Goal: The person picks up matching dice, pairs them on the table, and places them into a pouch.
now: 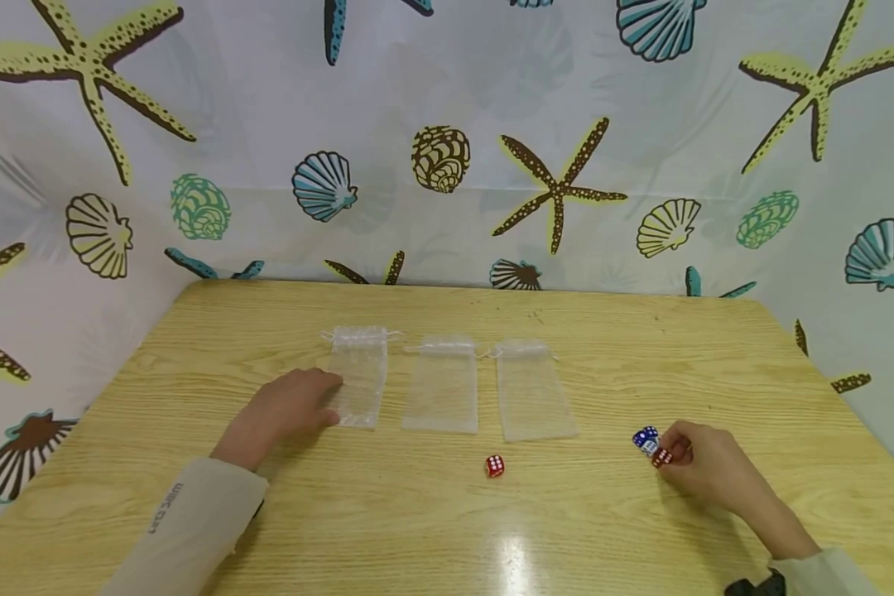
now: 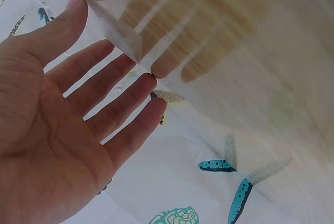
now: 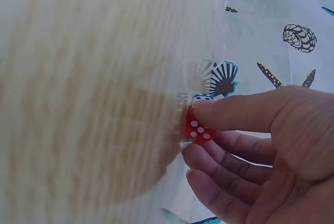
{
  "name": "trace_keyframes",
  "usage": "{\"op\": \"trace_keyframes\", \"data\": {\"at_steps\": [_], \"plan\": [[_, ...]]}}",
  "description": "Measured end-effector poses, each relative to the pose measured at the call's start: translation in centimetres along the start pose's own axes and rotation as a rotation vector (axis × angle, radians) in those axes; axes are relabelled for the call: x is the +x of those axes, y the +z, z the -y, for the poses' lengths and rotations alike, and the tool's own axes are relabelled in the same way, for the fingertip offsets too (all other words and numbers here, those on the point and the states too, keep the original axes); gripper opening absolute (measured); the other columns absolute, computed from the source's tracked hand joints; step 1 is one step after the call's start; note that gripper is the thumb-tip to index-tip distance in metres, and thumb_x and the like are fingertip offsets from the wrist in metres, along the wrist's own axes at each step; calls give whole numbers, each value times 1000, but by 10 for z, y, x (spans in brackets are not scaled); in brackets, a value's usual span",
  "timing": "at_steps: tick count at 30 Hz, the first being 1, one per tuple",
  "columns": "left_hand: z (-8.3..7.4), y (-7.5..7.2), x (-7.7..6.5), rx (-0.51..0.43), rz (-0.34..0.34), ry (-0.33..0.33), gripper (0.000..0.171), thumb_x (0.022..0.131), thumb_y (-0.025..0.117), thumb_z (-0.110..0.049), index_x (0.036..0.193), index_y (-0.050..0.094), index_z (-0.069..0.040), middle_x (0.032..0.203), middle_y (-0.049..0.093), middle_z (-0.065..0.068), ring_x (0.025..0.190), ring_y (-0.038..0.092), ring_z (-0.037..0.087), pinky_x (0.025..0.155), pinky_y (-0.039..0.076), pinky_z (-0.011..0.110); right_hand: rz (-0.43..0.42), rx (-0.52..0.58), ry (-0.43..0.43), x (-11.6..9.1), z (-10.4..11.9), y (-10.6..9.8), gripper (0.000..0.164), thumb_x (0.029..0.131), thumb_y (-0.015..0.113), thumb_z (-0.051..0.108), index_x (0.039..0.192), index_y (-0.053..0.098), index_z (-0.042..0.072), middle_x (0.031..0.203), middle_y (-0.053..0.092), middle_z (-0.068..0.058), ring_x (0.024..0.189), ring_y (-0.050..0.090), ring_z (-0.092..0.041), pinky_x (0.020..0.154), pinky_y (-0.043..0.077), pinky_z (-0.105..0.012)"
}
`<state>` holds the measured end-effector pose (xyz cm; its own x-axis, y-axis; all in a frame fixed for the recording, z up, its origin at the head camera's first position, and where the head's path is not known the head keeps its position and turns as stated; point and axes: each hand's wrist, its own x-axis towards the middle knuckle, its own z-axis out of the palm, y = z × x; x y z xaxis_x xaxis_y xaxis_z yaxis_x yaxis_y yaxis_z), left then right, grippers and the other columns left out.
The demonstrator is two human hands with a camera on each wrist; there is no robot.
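Observation:
My right hand (image 1: 704, 463) pinches a red die (image 3: 197, 127) between thumb and fingertips, low over the right side of the table. Right beside it lies a small cluster of blue dice (image 1: 645, 437), partly covered by the fingers in the right wrist view. On the left, my left hand (image 1: 290, 406) rests at the near-left side of a sheer white drawstring bag (image 1: 359, 377), fingertips touching or just over its edge. The left wrist view shows this hand (image 2: 78, 114) with its fingers fairly straight and nothing in them.
Two more sheer drawstring bags, a middle one (image 1: 441, 387) and a right one (image 1: 535, 391), lie flat in the same row. Another red die (image 1: 495, 466) sits in front of them. Behind the wooden table (image 1: 387, 521) hangs a shell-patterned cloth (image 1: 417, 223).

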<state>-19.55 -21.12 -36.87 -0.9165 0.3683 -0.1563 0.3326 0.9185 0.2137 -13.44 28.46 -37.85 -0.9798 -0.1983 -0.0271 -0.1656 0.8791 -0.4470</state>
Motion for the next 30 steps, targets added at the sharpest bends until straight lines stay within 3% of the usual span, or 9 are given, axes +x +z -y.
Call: {"op": "trace_keyframes", "data": {"at_steps": [14, 30], "plan": [[0, 1, -1, -4, -2, -4, 51, 90, 65, -21, 131, 52, 5, 131, 55, 24, 120, 51, 43, 98, 42, 53, 11, -6, -8, 1, 10, -3, 15, 76, 73, 3, 88, 65, 3, 76, 61, 1, 69, 53, -11, 58, 43, -23], [-3, -1, -2, 6, -20, 4, 49, 90, 65, -20, 130, 53, 5, 129, 56, 24, 118, 53, 42, 97, 43, 53, 29, 98, -133, 17, 59, 12, 16, 75, 74, 0, 88, 66, 2, 76, 61, 0, 69, 53, -9, 60, 45, -22]]}}
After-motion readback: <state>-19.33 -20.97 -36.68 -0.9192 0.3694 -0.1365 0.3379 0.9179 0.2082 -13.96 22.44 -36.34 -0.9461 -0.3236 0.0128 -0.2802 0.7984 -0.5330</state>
